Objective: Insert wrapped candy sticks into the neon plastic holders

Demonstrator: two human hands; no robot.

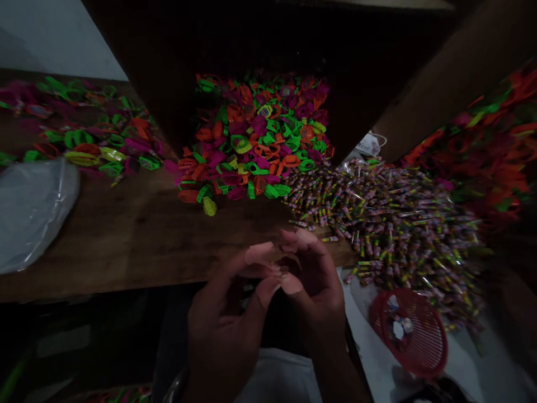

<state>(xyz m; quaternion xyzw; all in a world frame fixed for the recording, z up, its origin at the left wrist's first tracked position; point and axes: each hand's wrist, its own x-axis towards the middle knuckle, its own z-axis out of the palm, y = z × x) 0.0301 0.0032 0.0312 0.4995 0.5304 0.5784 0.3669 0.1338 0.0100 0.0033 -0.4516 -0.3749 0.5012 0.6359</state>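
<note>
Under and beyond the grip, wooden table; straight ahead, ring pile; ahead-right, nearest, heap of wrapped sticks; right, red basket. Together, left hand and right hand fingertip to fingertip, seemingly fiddling (pinching anything? cannot tell, too dim). Any fresh piece: short forward reach, fine pinch.

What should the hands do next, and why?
Probably the right hand should reach forward to the pile of little wrapped sticks: it lies just beyond that hand's fingertips, while the colourful plastic rings sit farther back. Both hands, the left hand too, meet at the edge of the table, and nothing clearly shows between their fingers.
</note>
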